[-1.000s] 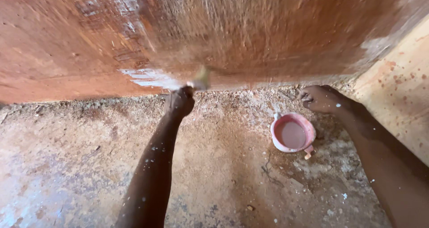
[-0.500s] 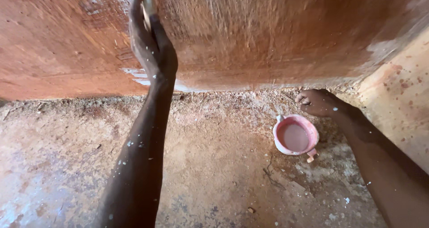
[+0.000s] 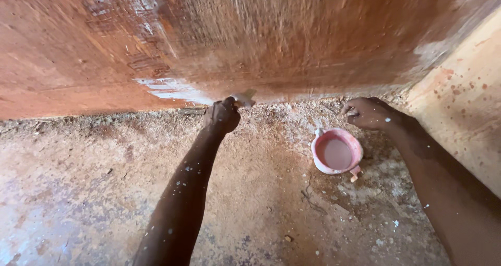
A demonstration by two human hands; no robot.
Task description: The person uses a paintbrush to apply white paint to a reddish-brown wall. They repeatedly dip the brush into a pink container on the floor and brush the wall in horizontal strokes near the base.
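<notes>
My left hand point(image 3: 222, 115) is closed around a small pale brush point(image 3: 244, 97) whose tip touches the foot of a reddish-brown wall point(image 3: 271, 36), just right of a whitish wet streak point(image 3: 169, 90). My right hand point(image 3: 369, 112) rests on the dirt floor with its fingers curled, close to the wall base, holding nothing I can see. A pink cup point(image 3: 336, 151) of pinkish-brown liquid stands on the floor just below and left of that hand.
A dusty, paint-speckled earthen floor point(image 3: 104, 182) spreads below. A paler side wall point(image 3: 459, 104) with red spatter closes in on the right. Loose grit lies along the wall base.
My left hand has come down from high on the wall to its foot. The right hand stays by the cup.
</notes>
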